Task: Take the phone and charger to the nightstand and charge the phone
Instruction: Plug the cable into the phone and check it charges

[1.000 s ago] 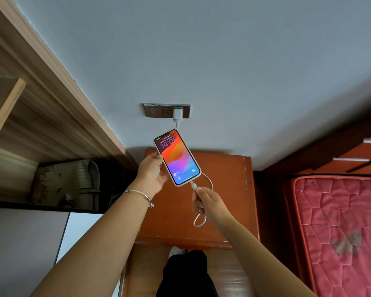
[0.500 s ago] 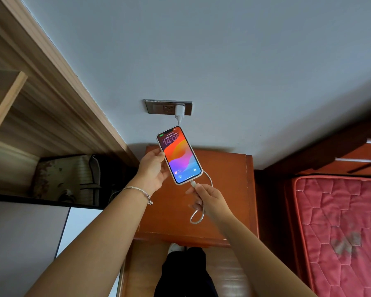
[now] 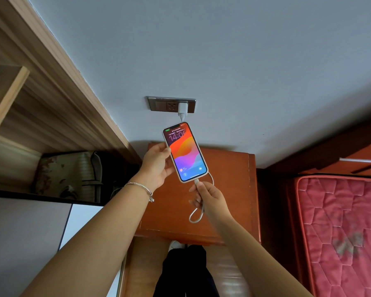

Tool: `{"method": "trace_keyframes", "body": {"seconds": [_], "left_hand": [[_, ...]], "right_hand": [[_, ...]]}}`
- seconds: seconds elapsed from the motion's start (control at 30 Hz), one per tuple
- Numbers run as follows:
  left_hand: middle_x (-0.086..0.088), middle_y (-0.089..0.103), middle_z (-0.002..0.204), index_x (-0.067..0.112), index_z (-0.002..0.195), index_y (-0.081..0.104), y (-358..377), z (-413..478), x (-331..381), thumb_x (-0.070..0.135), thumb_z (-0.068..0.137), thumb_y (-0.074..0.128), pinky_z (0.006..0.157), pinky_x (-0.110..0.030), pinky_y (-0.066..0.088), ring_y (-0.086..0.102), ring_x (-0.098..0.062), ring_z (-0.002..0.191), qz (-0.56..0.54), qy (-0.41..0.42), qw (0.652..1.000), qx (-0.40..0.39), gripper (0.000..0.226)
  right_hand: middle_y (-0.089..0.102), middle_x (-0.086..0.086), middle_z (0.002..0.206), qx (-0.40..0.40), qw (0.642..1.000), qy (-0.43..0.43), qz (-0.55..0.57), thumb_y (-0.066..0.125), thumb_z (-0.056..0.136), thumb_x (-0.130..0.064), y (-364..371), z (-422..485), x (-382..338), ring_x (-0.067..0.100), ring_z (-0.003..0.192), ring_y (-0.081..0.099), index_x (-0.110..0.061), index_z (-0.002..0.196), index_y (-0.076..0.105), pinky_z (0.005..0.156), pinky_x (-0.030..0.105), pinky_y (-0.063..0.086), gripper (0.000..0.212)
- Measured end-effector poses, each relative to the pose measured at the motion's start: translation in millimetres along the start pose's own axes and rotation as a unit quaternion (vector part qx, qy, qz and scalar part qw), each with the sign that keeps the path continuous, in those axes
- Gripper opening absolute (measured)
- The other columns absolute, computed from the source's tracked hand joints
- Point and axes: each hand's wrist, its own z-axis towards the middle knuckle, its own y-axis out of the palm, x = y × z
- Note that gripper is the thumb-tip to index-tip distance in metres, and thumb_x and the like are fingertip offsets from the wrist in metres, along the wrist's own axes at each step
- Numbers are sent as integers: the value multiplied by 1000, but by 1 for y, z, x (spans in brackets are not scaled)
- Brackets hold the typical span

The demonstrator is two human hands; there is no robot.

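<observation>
Your phone [image 3: 185, 152] is held up in the air above the nightstand [image 3: 229, 189], screen towards you and tilted, its top end just below the wall socket. Your left hand [image 3: 156, 166] grasps it by the left edge, thumb on the front rim and fingers behind. Your right hand [image 3: 210, 198] pinches the white cable connector [image 3: 196, 181] right at the phone's bottom end. The rest of the cable [image 3: 196, 215] hangs in a loop beneath that hand.

The white charger [image 3: 183, 108] already sits in the grey socket plate [image 3: 159, 105], with the cable dropping from it behind the phone. So the carrying and the wall end look done, and you are on the last join, connector into phone. You cannot tell from here whether the plug is fully home.

Next, I would press it straight in along the phone's length while the left hand braces. Then lay the phone flat on the nightstand with the cable slack, not pulling on the charger.

The lock screen is lit. It shows large digits that start 14:0, the last one washed out by glare, above an orange and purple wallpaper. A line of small text sits over the time, too fine to read with confidence. No brand mark shows on phone or charger.

A thin bracelet [image 3: 141, 188] circles your left wrist. A red quilted mattress [image 3: 341, 232] lies to the right and a wooden wardrobe [image 3: 51, 93] stands to the left.
</observation>
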Motion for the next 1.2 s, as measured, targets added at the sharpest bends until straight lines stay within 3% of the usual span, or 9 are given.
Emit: {"method": "trace_keyframes", "body": {"seconds": [0.13, 0.3, 0.9, 1.1, 1.2], "left_hand": [[-11, 65, 105, 10, 111, 56, -2, 0, 6, 17, 96, 48, 69, -30, 54, 64, -21, 99, 7, -11, 1000, -22, 18], [-6, 68, 97, 15, 100, 58, -6, 0, 8, 18, 95, 49, 59, -26, 54, 67, -16, 90, 2, -8, 1000, -12, 10], [-6, 69, 101, 17, 104, 57, -11, -10, -1, 22, 92, 54, 68, -28, 55, 67, -18, 98, 18, -1, 999, -26, 14], [-6, 69, 97, 16, 103, 58, -11, -14, -13, 20, 94, 51, 67, -28, 55, 67, -17, 93, 30, -25, 999, -18, 11], [-6, 69, 96, 14, 104, 58, -10, -14, -18, 20, 94, 51, 69, -30, 54, 66, -20, 95, 42, -25, 999, -17, 13]], "right_hand": [[48, 0, 56, 2, 1000, -10, 27, 46, 96, -24, 4, -3, 6, 11, 56, 48, -11, 75, 64, 66, 22, 52, 31], [46, -1, 54, 12, 999, -37, 36, 48, 96, -24, 10, -2, 5, 11, 53, 47, -10, 72, 63, 64, 20, 51, 31], [48, -2, 54, 12, 1000, -28, -6, 45, 97, -23, 4, -4, 11, 11, 55, 49, -11, 73, 62, 62, 18, 51, 32], [57, -3, 53, -41, 998, -4, -40, 43, 98, -21, -4, -10, 19, 13, 57, 55, -8, 77, 63, 77, 32, 57, 31], [66, 1, 65, -85, 993, 18, -81, 43, 97, -21, -12, -10, 12, 15, 65, 65, -8, 84, 63, 69, 24, 55, 27]]}}
